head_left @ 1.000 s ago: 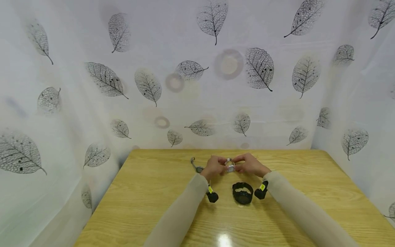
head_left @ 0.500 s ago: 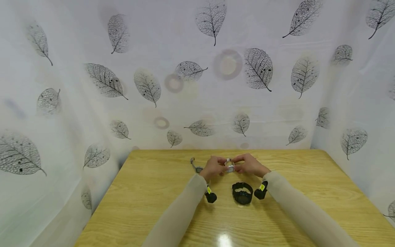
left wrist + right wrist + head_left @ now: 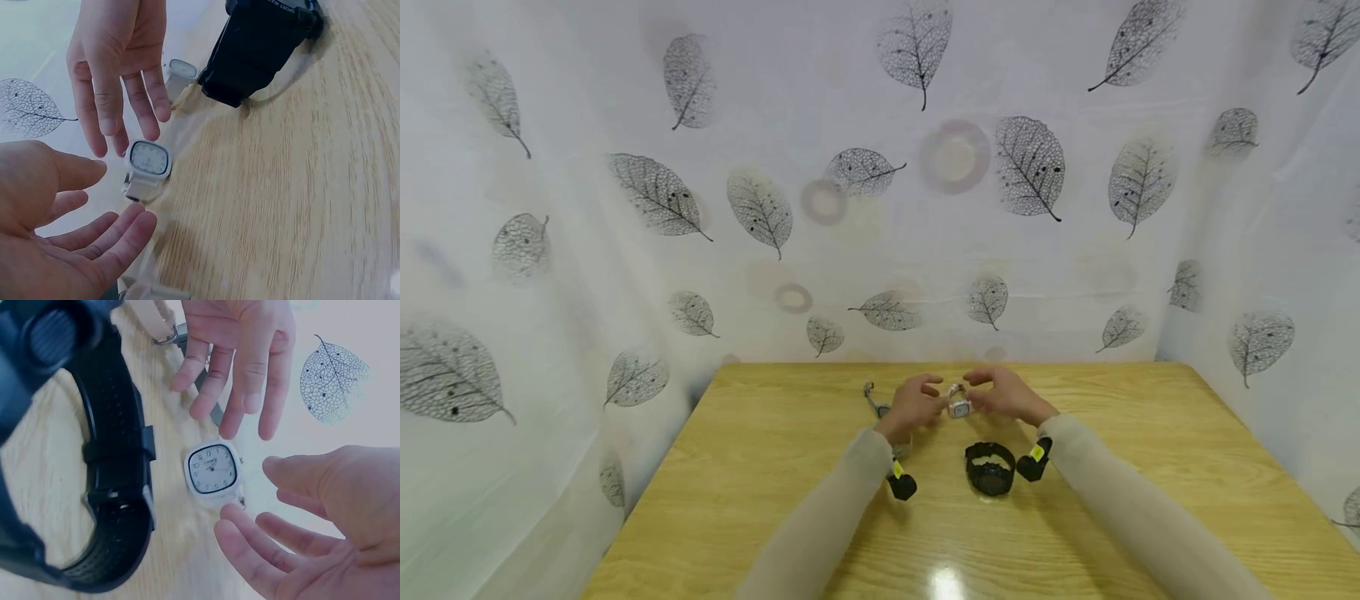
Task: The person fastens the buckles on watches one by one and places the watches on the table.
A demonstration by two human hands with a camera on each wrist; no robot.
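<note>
A white watch (image 3: 959, 408) with a rounded square dial (image 3: 212, 469) stands on its looped strap on the wooden table. My left hand (image 3: 916, 405) is just left of it, fingers spread and bent slightly, with a gap to the watch. On the other side my right hand (image 3: 1009, 397) is also apart from it, thumb and fingers parted. Both wrist views show the watch between the hands, with neither gripping it. A grey watch (image 3: 877, 403) lies left of my left hand, partly covered by it.
A large black sports watch (image 3: 990, 472) stands looped nearer to me, below the hands. Another white watch (image 3: 182, 67) shows beyond my right hand in the left wrist view. A beige strap (image 3: 150, 317) with a buckle lies near my left wrist. A leaf-print cloth (image 3: 880, 250) hangs behind the table.
Both hands have let go of the white watch and drawn apart from it, the left hand a little to the left. The watch stays standing in place.
</note>
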